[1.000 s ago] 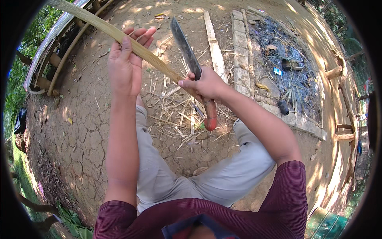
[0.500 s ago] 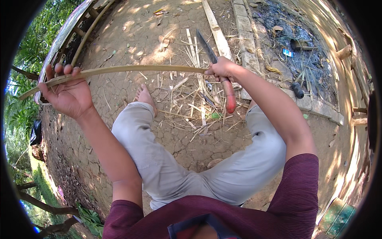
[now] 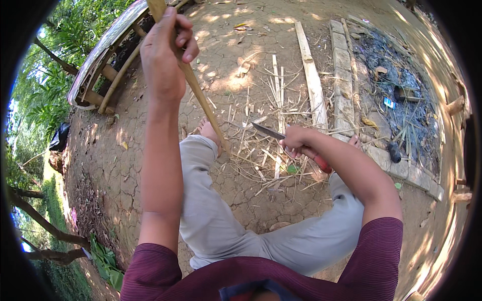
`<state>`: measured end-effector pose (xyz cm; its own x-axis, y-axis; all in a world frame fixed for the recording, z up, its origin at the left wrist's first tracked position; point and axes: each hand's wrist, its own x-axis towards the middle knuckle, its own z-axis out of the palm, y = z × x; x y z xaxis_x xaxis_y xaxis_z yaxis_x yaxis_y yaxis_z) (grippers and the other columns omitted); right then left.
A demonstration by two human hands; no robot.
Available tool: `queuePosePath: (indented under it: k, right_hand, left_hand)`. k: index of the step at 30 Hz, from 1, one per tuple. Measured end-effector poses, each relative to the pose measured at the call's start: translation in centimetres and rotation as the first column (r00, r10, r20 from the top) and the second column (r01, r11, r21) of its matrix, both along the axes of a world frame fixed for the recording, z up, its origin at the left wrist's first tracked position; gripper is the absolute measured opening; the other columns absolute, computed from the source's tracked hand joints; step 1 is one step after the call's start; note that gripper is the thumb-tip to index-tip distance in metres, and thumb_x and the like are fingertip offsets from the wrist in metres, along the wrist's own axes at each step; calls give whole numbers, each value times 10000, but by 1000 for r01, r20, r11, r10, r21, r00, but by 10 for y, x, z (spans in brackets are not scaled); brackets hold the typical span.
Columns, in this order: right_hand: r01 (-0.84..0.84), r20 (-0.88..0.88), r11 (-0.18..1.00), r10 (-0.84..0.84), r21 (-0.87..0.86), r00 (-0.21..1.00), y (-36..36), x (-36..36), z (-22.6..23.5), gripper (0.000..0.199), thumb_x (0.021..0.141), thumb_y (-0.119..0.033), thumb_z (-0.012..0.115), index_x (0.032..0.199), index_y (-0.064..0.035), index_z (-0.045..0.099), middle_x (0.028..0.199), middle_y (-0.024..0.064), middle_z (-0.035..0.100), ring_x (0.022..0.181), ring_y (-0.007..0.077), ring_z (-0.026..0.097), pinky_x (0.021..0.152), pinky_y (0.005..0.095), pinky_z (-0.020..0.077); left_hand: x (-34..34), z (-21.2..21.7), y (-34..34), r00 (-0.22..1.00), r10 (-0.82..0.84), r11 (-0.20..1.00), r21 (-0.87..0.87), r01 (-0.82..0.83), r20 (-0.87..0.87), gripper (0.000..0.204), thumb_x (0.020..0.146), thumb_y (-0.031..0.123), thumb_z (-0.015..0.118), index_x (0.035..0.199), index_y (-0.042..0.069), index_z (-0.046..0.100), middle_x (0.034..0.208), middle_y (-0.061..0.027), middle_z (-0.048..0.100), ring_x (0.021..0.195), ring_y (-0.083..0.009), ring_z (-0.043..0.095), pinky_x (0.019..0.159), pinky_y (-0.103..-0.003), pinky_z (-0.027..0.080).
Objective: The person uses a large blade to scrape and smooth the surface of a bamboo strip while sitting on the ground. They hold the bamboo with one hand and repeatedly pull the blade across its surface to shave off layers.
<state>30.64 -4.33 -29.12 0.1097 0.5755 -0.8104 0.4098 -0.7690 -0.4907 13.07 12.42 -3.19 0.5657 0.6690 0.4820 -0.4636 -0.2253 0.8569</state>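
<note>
Raised at the upper left, my left hand closes around a long, narrow bamboo strip. The strip slants down from above the hand to a lower end beside my left foot. My right hand grips a machete by its red handle, over the ground between my feet. The dark blade points left, apart from the strip. Below the machete, pale shavings and thin slivers lie scattered on the cracked soil.
A long split piece of pale wood lies ahead, beside a row of bricks. Past the bricks is an ash bed with burnt scraps and a dark object. A low bamboo platform stands at the left.
My left hand has risen and swung right, tilting the strip from nearly level to steep. My right hand has come off the strip's end and moved lower with the machete. The view has shifted left.
</note>
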Motion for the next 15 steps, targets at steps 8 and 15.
queuePosePath:
  k: [8,15]
  right_hand:
    - [29,10,999,-29,37,1000,-5,5,-7,445,1009,-285,502,898,136,596,752,170,687,569,234,688,460,346,575]
    - [100,15,976,-105,195,994,-10,-11,-23,431,1012,-285,497,887,117,589,648,147,654,472,205,633,426,335,525]
  left_hand:
    - [-3,29,12,999,-25,998,63,27,-39,384,1014,363,419,761,78,466,604,30,298,462,-72,283,470,-245,222]
    - [-13,48,0,998,-49,989,142,42,46,517,1013,509,358,729,86,449,577,36,286,439,-82,265,474,-260,221]
